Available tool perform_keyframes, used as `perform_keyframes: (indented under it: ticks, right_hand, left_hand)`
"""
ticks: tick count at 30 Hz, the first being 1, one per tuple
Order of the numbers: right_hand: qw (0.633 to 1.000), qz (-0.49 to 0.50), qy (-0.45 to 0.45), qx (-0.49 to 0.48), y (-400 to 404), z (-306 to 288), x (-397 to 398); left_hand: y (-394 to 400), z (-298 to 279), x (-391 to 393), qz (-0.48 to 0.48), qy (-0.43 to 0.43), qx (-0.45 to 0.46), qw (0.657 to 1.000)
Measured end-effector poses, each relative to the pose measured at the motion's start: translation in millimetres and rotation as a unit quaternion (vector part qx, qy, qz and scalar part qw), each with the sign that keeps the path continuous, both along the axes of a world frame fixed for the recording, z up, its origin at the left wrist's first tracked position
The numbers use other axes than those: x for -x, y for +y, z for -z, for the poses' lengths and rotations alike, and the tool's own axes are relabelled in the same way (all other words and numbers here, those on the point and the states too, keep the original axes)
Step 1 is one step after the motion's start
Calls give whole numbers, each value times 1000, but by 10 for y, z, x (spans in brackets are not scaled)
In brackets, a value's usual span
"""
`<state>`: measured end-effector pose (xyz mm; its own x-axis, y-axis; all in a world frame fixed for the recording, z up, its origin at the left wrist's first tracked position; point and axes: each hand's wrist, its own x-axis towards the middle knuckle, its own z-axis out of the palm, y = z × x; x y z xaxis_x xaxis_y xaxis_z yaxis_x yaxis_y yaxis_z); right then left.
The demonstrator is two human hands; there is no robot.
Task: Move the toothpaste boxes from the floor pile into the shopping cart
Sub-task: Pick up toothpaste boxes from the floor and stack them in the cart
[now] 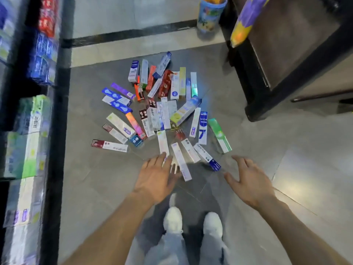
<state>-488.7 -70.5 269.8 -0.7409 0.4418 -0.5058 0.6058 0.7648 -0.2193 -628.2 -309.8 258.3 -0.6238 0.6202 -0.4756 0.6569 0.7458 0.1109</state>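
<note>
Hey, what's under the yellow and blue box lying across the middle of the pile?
The yellow and blue box lies on white boxes; whatever sits directly beneath it is covered.

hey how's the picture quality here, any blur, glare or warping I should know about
Head view: the shelves at left are smeared by blur, the toothpaste boxes are fairly sharp; glare patches sit on the floor tiles at right; wide-angle warping bends the edges; both hands look soft.

Several dozen toothpaste boxes [162, 108] are lying scattered in a loose pile on the grey floor, most flat, some overlapping. They are showing white, blue, red, green, purple and orange faces. The cart is not appearing in view.
</note>
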Motion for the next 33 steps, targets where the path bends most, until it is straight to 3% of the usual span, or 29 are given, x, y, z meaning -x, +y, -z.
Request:
perform_keyframes:
  ticks: [8, 13, 18, 21, 25, 29, 33]
  right_hand:
    - [998, -51, 19, 3, 323, 2566, 339]
    - [997, -54, 35, -30, 442, 3618, 449]
    - [998, -35, 53, -19, 431, 4084, 513]
    - [998, 6, 64, 4, 388, 4170, 540]
    - [997, 45, 60, 15, 322, 4196, 538]
    - [986, 114, 90, 83, 297, 4124, 509]
    - [920, 247, 177, 246, 265, 4032, 464]
  left_hand:
    - [358, 2633, 237, -59, -5, -49, 997]
    - [481, 3687, 279, -59, 25, -91, 994]
    - [540, 4017, 263, -79, 80, -153, 982]
    - [585, 4053, 150, -163, 49, -195, 966]
    - [784, 4045, -31, -347, -42, -280, 894]
    - [919, 4102, -52, -469, -80, -301, 826]
    - [843, 4139, -8, -539, -162, -315, 764]
